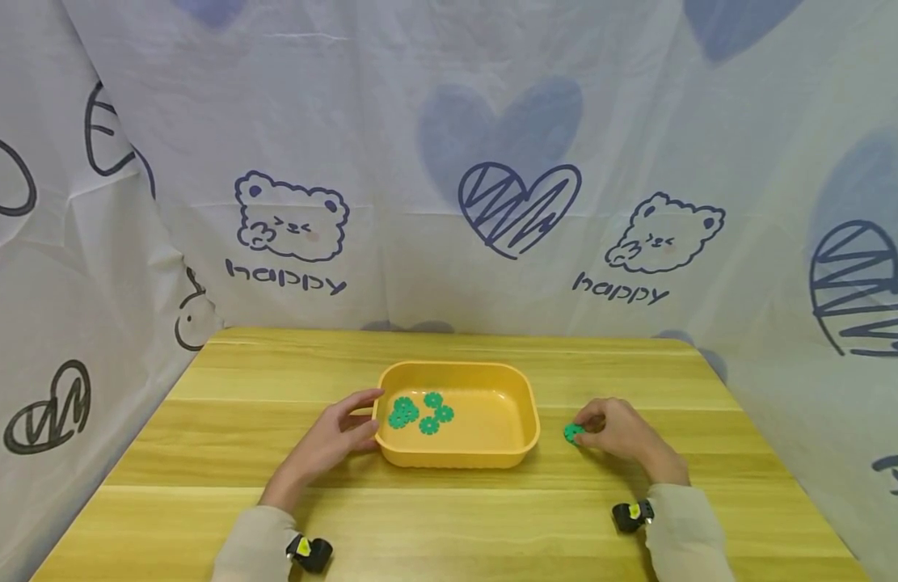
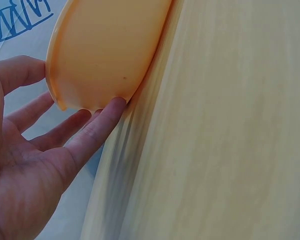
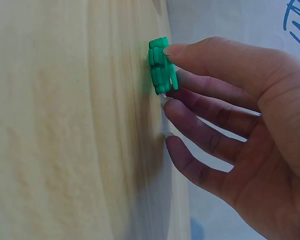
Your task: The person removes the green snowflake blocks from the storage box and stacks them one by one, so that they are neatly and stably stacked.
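A yellow tray (image 1: 459,460) stands on the table, with several green snowflake building discs (image 1: 429,425) inside toward its left end. My left hand (image 1: 330,440) rests with spread, nearly straight fingers against the tray's left end; the left wrist view shows the fingertips touching the outer wall (image 2: 107,55). To the right of the tray, my right hand (image 1: 619,428) pinches green snowflake discs (image 3: 159,67) between thumb and fingers, at the tabletop. They look layered in the right wrist view, but how many there are I cannot tell. The other fingers are loosely bent.
The wooden table (image 1: 449,525) reaches back to a white cloth (image 1: 412,267) printed with hearts and bears. Cloth also hangs at the left and right sides. Small black cameras (image 1: 314,554) sit on both wrists.
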Demonstrator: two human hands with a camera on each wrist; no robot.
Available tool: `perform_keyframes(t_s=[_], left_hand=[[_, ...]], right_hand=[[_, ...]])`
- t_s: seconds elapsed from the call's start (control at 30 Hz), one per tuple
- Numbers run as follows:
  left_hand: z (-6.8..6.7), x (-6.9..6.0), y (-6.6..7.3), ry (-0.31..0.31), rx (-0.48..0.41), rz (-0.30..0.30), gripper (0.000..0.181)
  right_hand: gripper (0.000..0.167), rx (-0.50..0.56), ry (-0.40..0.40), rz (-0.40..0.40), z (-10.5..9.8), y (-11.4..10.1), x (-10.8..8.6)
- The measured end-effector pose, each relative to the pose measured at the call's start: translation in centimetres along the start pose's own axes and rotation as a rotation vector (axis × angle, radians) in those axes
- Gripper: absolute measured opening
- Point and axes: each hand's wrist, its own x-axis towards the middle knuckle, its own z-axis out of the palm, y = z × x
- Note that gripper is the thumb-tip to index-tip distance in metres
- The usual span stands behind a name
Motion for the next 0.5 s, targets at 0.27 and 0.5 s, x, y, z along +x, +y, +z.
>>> perform_keyframes(t_s=[0.27, 0.5], left_hand=[[0.0, 0.1, -0.1, -0.002, 0.005, 0.013, 0.055], [0.0, 0.0, 0.1, 0.000, 0.010, 0.022, 0.055]], right_hand=[[0.021, -0.011, -0.004, 0.008, -0.1, -0.2, -0.1], [0.028, -0.011, 0.015, 0.024, -0.5, -1.2, 0.2]])
